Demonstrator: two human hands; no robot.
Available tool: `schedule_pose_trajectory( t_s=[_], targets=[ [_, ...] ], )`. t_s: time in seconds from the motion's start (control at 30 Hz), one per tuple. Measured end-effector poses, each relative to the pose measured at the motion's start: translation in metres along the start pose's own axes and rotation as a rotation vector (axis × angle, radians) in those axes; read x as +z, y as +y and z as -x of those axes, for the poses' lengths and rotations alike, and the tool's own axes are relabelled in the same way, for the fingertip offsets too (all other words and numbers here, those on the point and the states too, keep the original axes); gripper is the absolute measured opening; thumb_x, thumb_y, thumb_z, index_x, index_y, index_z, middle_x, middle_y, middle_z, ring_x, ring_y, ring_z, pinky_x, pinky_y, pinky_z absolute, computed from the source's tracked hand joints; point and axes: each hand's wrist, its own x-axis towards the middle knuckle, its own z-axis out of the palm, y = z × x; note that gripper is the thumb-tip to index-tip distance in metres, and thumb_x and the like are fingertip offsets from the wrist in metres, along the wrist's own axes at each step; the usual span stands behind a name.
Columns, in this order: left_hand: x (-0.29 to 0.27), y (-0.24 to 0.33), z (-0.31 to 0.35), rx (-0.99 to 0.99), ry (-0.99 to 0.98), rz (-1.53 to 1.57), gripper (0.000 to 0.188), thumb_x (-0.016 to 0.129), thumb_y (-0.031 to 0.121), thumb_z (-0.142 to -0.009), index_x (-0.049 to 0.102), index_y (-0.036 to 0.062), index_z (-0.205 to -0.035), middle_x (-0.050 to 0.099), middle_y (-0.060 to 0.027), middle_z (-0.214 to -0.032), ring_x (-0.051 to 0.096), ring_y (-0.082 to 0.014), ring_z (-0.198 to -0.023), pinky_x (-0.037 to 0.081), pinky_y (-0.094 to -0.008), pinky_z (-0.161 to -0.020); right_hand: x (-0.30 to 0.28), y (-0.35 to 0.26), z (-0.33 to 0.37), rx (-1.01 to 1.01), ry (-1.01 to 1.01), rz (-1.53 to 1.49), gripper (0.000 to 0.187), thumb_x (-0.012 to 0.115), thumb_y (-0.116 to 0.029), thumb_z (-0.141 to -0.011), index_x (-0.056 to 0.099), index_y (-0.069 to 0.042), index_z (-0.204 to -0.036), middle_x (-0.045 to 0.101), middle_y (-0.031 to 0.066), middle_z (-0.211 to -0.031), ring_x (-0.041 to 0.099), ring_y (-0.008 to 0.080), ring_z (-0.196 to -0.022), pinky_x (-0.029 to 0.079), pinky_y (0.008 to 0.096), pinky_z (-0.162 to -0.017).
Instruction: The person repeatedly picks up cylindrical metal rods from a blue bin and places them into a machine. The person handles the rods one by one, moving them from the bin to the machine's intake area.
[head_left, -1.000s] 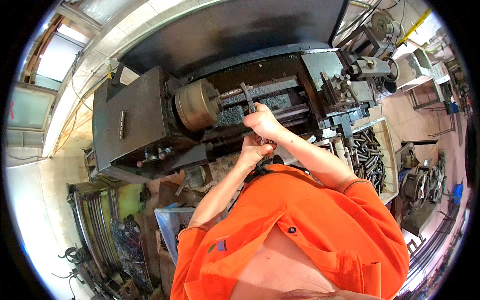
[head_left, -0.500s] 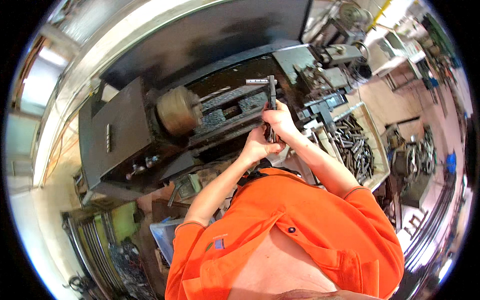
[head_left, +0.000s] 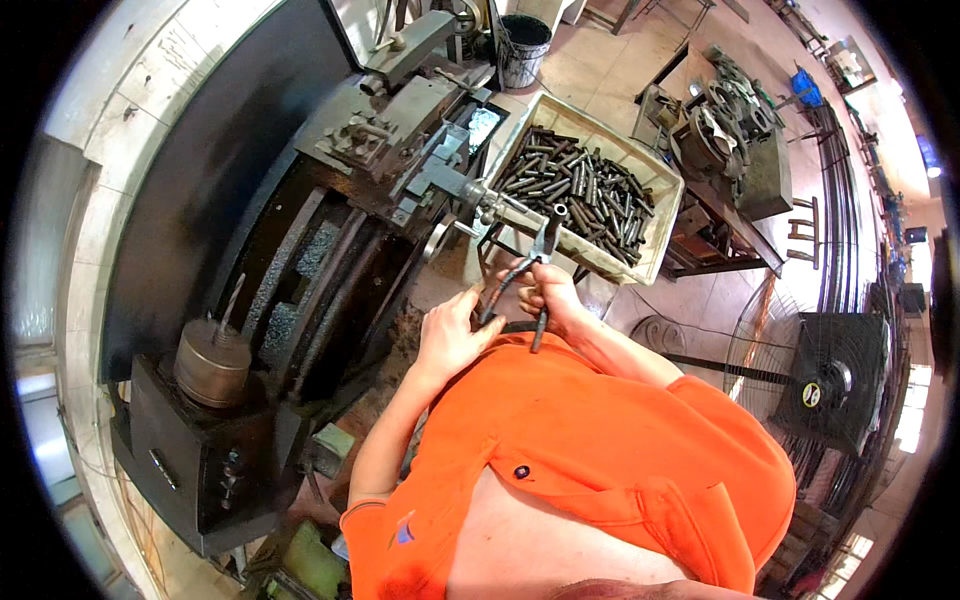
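Observation:
A pair of long-handled pliers (head_left: pixel 541 252) is in front of my body, its handles spread apart. My left hand (head_left: pixel 450 335) is closed round the left handle. My right hand (head_left: pixel 556 300) is wrapped about the pliers just below the jaws, the other handle sticking out beneath it. By the jaws, a short dark metal tube (head_left: pixel 557 216) shows its round open end; whether the jaws grip it firmly I cannot tell. Beyond the pliers stands a pale crate (head_left: pixel 664 222) heaped with short dark metal tubes (head_left: pixel 580 190).
On the left is a lathe with a round chuck (head_left: pixel 213 362), a drill bit (head_left: pixel 235 295) and metal shavings in its bed. The lathe's carriage handles (head_left: pixel 440 235) reach toward the crate. A caged fan (head_left: pixel 835 385) stands at the right, a bucket (head_left: pixel 524 55) at the back.
My view and body have turned right, from the lathe bed toward the crate. Both hands came along with the pliers, which earlier held a tube over the bed.

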Motion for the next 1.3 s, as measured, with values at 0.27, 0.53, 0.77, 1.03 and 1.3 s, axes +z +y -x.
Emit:
schedule_pose_trajectory(
  t_s=[0.27,0.53,0.77,1.03,1.3],
  targets=[
    [0.046,0.009,-0.029,-0.173,0.228,0.103,0.03,0.063,0.027,-0.073,0.059,-0.0007,-0.085,0.059,-0.0138,-0.069,0.06,-0.0298,-0.064,0.046,-0.0373,-0.057,-0.076,-0.078,-0.068,0.15,-0.099,-0.094,0.029,0.036,-0.017,-0.086,0.051,0.003,-0.101,0.051,0.0032,-0.065,0.026,0.0038,-0.04,0.024,0.0186,-0.037],
    [0.072,-0.031,0.101,-0.662,0.402,0.045,0.039,0.062,0.037,-0.076,0.061,-0.0012,-0.084,0.06,-0.0159,-0.062,0.06,-0.0274,-0.058,0.046,-0.0375,-0.055,-0.121,-0.066,-0.088,0.346,-0.095,-0.079,0.064,0.044,-0.039,-0.084,0.036,0.007,-0.127,0.039,0.0265,-0.13,0.034,0.0041,-0.042,0.032,0.0167,-0.04],
    [0.107,-0.041,0.25,-1.001,1.023,0.133,0.033,0.058,0.025,-0.083,0.058,-0.0033,-0.064,0.049,-0.0146,-0.049,0.043,-0.0186,-0.04,0.035,-0.0361,-0.043,-0.087,0.029,-0.05,0.846,-0.325,0.077,0.063,0.055,-0.029,-0.079,0.036,0.008,-0.125,0.046,0.0201,-0.124,0.037,0.0038,-0.045,0.035,0.0154,-0.045],
    [0.167,-0.059,0.504,-1.545,1.269,0.024,0.025,0.054,0.008,-0.069,0.064,0.0034,-0.092,0.064,-0.0188,-0.078,0.063,-0.0301,-0.074,0.049,-0.0345,-0.069,0.005,0.083,-0.028,0.908,-0.395,0.401,0.046,0.041,-0.021,-0.08,0.045,0.006,-0.116,0.049,0.0222,-0.12,0.034,0.0035,-0.043,0.031,0.0154,-0.041],
    [0.184,-0.1,0.571,-1.784,0.795,-0.106,0.024,0.056,0.012,-0.069,0.063,0.007,-0.092,0.064,-0.0165,-0.088,0.061,-0.0321,-0.084,0.049,-0.0404,-0.072,0.013,0.112,-0.019,0.957,-0.449,0.407,0.046,0.039,-0.023,-0.079,0.046,0.006,-0.115,0.049,0.0206,-0.12,0.034,0.0034,-0.044,0.032,0.0152,-0.042]
  ],
)
